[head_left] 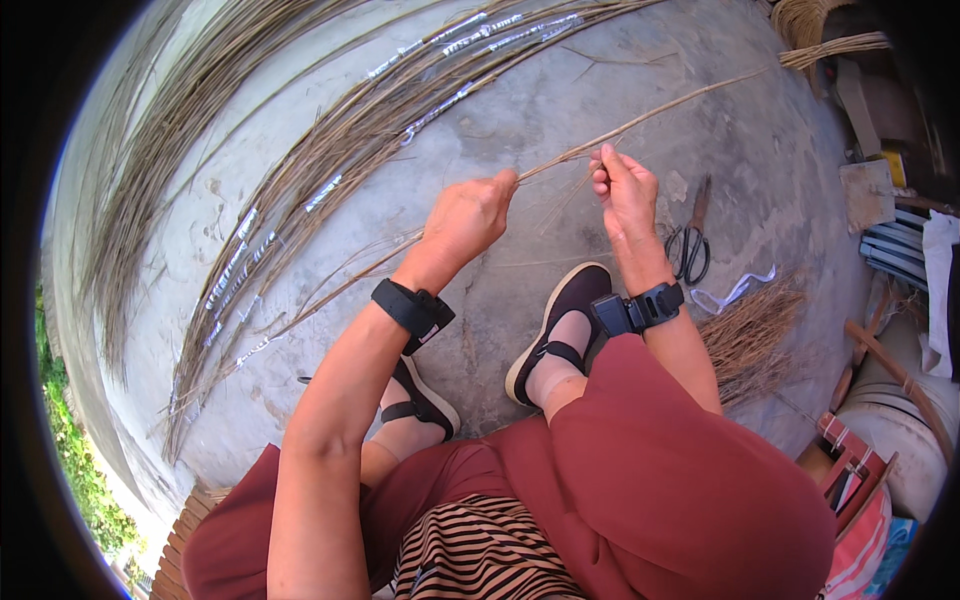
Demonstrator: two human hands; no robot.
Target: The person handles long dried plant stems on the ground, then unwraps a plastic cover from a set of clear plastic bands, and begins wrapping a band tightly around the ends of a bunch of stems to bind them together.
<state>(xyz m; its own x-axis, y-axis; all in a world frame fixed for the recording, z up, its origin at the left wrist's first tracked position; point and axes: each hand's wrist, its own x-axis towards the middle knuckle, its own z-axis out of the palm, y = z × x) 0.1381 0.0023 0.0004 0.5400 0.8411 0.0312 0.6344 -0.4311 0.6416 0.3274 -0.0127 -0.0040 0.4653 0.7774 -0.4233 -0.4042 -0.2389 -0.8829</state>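
Observation:
My left hand (470,215) is closed in a fist around a bundle of thin brown twigs (640,119), which runs from the lower left up toward the far right. Just right of it, my right hand (627,190) pinches a few fine strands (578,193) that stick out from the bundle, thumb against curled fingers. Below the right hand, beside the forearm, a pair of scissors (689,250) with black handles lies on the concrete floor. Close to the scissors is a loose white strip (735,291).
Long twig bundles wrapped with white strips (330,190) lie in curves across the floor's left and far side, beside loose twigs (165,160). Short twig scraps (752,335) are heaped at right. Blue slats (893,245), a wooden stick (900,385) and a red stool (850,465) crowd the right edge.

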